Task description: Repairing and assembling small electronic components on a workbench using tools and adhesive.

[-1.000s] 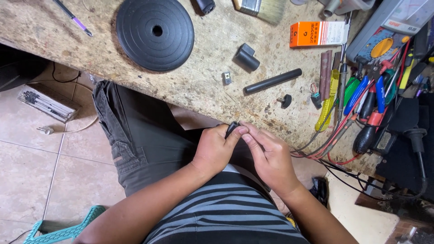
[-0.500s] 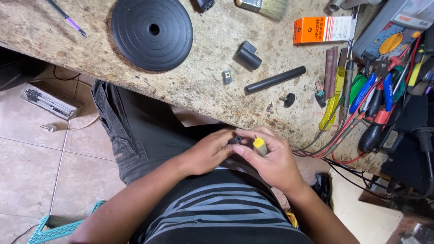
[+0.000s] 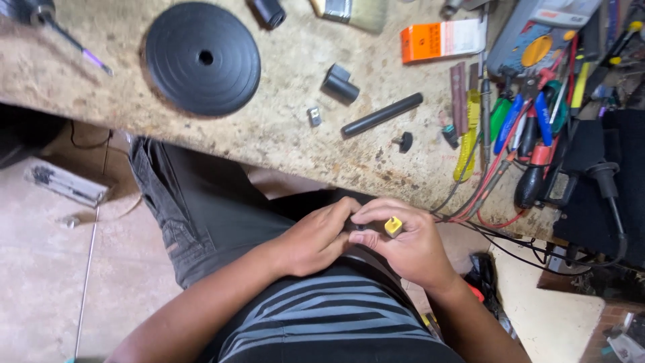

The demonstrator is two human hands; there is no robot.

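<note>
Both hands are together over my lap, just below the workbench's front edge. My right hand (image 3: 408,243) grips a small yellow plug-like part (image 3: 393,226) that sticks out between thumb and fingers. My left hand (image 3: 316,235) pinches a small dark piece (image 3: 359,227) that meets the yellow part; most of that piece is hidden by fingers. I wear a striped shirt and grey shorts.
On the stone workbench (image 3: 282,134) lie a black ribbed disc (image 3: 203,58), a black rod (image 3: 381,115), a dark clip (image 3: 339,84), a small knob (image 3: 403,141), an orange box (image 3: 440,40) and a heap of pliers and screwdrivers (image 3: 531,128) at right. Cables hang off the edge (image 3: 484,208).
My hands have dropped slightly and closed together. The yellow part, unseen a second ago, now shows in my right hand. The view has shifted a little.
</note>
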